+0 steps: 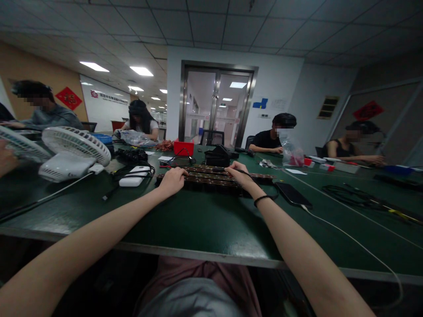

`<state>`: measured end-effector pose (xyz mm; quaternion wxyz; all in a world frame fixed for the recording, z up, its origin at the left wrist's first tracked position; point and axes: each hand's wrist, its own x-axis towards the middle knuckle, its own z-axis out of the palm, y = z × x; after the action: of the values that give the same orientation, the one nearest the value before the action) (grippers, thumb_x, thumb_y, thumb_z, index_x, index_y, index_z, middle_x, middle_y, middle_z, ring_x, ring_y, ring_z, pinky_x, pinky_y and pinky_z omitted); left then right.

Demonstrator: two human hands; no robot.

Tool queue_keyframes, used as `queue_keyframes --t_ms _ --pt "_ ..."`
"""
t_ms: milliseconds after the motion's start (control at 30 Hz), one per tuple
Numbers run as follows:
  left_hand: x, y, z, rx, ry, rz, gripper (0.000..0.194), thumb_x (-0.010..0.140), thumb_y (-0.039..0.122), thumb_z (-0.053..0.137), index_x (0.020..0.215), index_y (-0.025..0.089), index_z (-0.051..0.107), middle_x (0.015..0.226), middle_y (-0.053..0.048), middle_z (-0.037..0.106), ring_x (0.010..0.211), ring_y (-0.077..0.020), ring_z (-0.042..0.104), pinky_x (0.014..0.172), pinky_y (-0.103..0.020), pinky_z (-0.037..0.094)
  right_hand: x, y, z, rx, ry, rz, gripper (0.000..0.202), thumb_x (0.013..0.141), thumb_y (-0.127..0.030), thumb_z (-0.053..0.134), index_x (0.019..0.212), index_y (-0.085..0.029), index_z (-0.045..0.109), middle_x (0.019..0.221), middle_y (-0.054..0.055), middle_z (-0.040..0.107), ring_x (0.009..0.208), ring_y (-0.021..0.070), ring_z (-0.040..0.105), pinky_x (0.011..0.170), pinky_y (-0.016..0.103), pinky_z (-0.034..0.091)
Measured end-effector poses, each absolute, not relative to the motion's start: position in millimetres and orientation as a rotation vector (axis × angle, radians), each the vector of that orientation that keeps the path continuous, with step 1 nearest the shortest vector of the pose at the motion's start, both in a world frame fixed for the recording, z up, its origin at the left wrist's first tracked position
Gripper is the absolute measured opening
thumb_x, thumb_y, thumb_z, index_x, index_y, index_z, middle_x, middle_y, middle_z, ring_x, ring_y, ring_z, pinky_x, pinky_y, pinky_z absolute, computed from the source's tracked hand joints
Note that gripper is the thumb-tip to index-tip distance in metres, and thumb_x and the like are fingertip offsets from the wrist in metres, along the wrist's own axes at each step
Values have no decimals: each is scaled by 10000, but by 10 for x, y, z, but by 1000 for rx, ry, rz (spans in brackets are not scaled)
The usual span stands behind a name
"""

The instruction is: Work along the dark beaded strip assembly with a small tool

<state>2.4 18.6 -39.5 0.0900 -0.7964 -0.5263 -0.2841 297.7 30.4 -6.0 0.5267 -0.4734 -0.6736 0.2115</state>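
Observation:
A row of long, thin copper-coloured strips (211, 177) lies crosswise on a dark base on the table in front of me. At its left end my left hand (172, 181) rests with fingertips pressed together; whatever sits between them is too small to make out. My right hand (240, 175) is closed around a dark pen-shaped tool (218, 169), its tip pointing left over the strips. A black cord seems to run from the tool back along that hand. A black band (261, 200) circles my right wrist.
A phone (293, 194) with a white cable lies right of the strips. To the left are a white power bank (136, 176), black cables and a white fan (74, 152). Behind stand a red bin (183, 147) and a black bag (218, 155). Several people sit around the green table (205, 229).

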Motion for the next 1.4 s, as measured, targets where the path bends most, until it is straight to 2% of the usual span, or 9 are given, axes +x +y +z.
queue_keyframes --t_ms 167,300,433,867,1100,1400 --pt "22 179 -412 -2422 -1499 -890 264 942 287 525 1088 145 694 1119 -133 719 1072 -294 667 983 -432 512 2974 296 -62 -1148 -1596 573 247 676 -334 690 597 -235 478 554 -23 572 572 149 536 575 275 416" --pt "10 162 -426 -2455 -1457 -864 361 921 435 587 1127 151 674 1162 -140 711 1093 -311 659 992 -450 508 2975 297 -65 -1155 -1570 607 241 682 -299 682 596 -232 467 556 -22 571 567 148 532 576 274 410" --pt "1 147 -428 -2474 -1453 -843 438 875 493 654 1172 172 658 1205 -128 705 1138 -319 648 1023 -447 491 2975 300 -67 -1163 -1556 619 262 672 -304 693 585 -233 456 546 -24 561 562 145 529 570 270 403" --pt "-3 134 -398 -2458 -1519 -754 474 848 435 704 1216 144 637 1241 -157 692 1155 -337 643 1025 -449 490 2993 309 -75 -1141 -1558 666 272 641 -337 709 593 -236 461 545 -25 555 568 139 536 583 270 443" --pt "2 136 -390 -2457 -1558 -666 435 870 411 673 1208 140 641 1212 -150 707 1134 -330 643 998 -434 492 2991 286 -62 -1149 -1557 668 242 658 -306 687 592 -231 467 539 -27 548 567 134 526 580 261 434" --pt "-42 181 -418 -2489 -1496 -726 384 857 397 679 1158 159 660 1188 -148 714 1111 -338 653 986 -458 499 2991 288 -67 -1150 -1559 672 250 666 -304 705 585 -231 480 554 -18 580 579 145 548 578 268 437"
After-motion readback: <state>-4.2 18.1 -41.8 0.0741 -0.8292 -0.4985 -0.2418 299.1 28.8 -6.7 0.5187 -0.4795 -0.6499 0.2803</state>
